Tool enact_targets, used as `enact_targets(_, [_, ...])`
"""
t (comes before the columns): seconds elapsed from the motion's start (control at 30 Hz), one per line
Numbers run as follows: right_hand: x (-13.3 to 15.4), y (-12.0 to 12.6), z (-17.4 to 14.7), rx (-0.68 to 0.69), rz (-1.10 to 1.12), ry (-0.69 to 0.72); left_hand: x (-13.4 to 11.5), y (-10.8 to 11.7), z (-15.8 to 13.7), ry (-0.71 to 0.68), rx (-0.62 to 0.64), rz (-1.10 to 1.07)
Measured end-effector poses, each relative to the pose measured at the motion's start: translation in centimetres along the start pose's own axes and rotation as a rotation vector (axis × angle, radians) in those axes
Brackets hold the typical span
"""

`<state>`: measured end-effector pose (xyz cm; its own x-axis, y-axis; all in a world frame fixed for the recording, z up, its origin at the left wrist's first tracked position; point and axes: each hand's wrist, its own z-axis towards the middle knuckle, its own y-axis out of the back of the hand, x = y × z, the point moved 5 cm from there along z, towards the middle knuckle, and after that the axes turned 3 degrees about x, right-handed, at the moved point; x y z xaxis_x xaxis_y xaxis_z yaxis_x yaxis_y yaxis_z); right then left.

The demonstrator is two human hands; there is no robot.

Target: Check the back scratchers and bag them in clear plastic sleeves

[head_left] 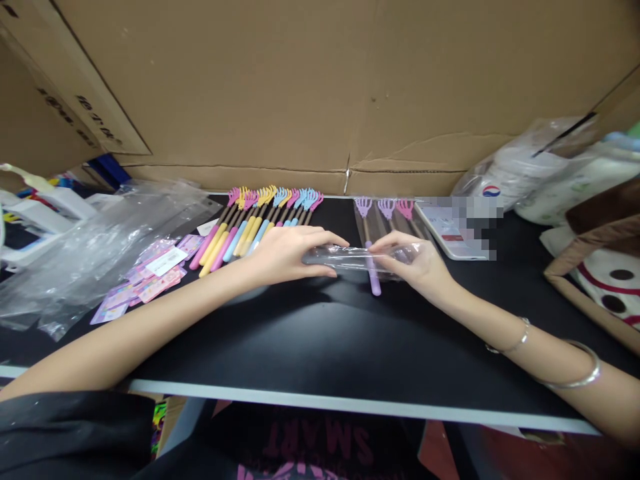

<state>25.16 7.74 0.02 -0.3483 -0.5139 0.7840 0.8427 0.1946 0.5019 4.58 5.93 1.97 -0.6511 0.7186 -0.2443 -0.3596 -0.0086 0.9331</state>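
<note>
Both hands hold a clear plastic bag (345, 257) stretched between them, just above the black tabletop. My left hand (287, 253) grips the bag's left end, thumb and fingers bent around it. At the other end, my right hand (413, 257) pinches the film between thumb and fingers. Right behind the bag lie a few back scratchers (375, 277) with purple and pink heads, in clear sleeves. A row of back scratchers (245, 237) in pink, yellow and blue lies beyond my left hand, which hides some of their handles.
Clear plastic bags (110, 233) lie in a heap at left, beside small printed cards (150, 273). A phone (440, 230) rests at back right. Bagged white items (520, 167) and a brown-trimmed bag (600, 267) stand at right. Cardboard (300, 87) walls the back.
</note>
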Motion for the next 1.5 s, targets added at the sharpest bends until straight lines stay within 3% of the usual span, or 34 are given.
enact_targets(0.23, [-0.8,0.3,0.4,0.068,-0.011,-0.018,0.9,0.4,0.1,-0.033,0.009,0.024])
enact_targets(0.47, [-0.8,2.4,1.2,-0.025,-0.161,0.009,2.3,2.6,-0.2,0.046,-0.069,0.135])
enact_targets(0.7, [0.6,4.2,2.6,-0.092,-0.274,0.092,4.5,3.6,-3.1,0.167,-0.08,0.228])
enact_targets(0.83, [1.4,2.2,3.9,-0.014,-0.383,0.191,5.3,3.8,-4.5,0.207,-0.09,0.232])
enact_targets(1.03, [2.1,-4.7,6.1,0.291,-0.626,0.317,5.5,4.2,-5.2,0.237,-0.115,0.245])
enact_targets(1.17, [2.0,-8.1,6.9,0.405,-0.67,0.392,5.6,4.2,-5.5,0.241,-0.118,0.256])
enact_targets(1.3, [1.4,-8.9,7.2,0.445,-0.631,0.448,6.1,4.1,-5.6,0.266,-0.094,0.273])
enact_targets(1.5, [1.6,-8.8,6.8,0.522,-0.786,0.507,6.1,4.4,-5.7,0.271,-0.082,0.327])
